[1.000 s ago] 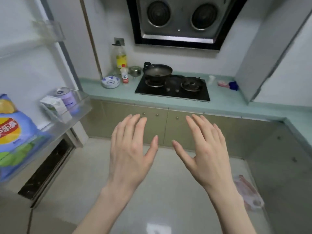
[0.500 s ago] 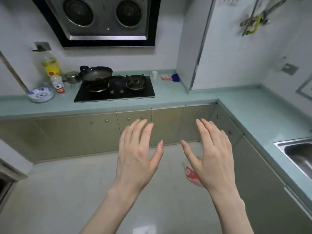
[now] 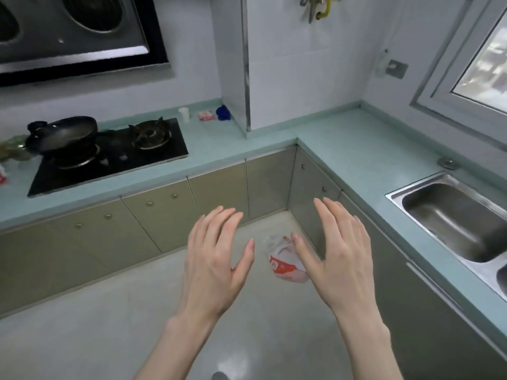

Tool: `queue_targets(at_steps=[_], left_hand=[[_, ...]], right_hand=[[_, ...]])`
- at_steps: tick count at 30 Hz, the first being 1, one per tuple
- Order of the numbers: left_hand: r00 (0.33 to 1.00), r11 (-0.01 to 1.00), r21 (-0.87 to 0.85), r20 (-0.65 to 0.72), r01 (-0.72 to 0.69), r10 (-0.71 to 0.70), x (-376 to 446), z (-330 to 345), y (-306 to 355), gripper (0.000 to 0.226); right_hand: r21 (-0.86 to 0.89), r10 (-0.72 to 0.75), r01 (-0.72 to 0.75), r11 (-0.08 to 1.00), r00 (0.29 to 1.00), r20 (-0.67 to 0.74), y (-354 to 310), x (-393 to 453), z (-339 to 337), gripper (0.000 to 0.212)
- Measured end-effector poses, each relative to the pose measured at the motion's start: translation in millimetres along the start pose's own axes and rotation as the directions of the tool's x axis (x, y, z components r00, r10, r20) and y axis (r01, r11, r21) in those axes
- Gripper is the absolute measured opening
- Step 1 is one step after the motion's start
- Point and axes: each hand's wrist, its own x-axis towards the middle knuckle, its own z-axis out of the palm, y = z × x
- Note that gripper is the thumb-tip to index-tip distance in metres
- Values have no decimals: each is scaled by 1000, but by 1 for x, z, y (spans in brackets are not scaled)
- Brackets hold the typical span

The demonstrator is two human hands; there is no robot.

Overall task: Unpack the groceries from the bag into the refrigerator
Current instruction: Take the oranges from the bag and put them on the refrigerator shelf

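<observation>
A white and red plastic grocery bag [image 3: 282, 263] lies on the pale floor in the corner where the two cabinet runs meet. My left hand [image 3: 216, 259] and my right hand [image 3: 338, 256] are both raised in front of me with fingers straight and spread, holding nothing. The right hand's thumb overlaps the bag's right side in the view, hiding part of it. The refrigerator is out of the frame.
A teal L-shaped counter [image 3: 351, 149] runs along the back and right walls over beige cabinets [image 3: 164, 218]. A black hob [image 3: 109, 157] carries a wok [image 3: 65, 133]. A steel sink [image 3: 455, 220] is set in at the right.
The view has swung right: the refrigerator door shelves left the frame, and the sink and the window came in. The bag now appears between my hands. Both hands stay spread and empty.
</observation>
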Motion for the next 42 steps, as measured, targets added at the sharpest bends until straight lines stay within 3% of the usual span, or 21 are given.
queue_targets(at_steps=[18, 29, 34, 42], left_hand=[[969, 957, -244, 154, -154, 195, 132, 155, -68, 45], [951, 931, -338, 218, -135, 217, 205, 246, -96, 39], [943, 940, -334, 286, -69, 171, 212, 319, -121, 38], [925, 953, -299, 373, 47, 71, 154, 516, -177, 38]], right_hand=[[-120, 189, -197, 973, 979, -78, 56, 100, 85, 60], [-136, 333, -329, 935, 943, 13, 104, 144, 161, 60], [-63, 354, -352, 934, 935, 31, 152, 154, 224, 54], [-59, 375, -371, 927, 916, 143, 271, 102, 408, 51]])
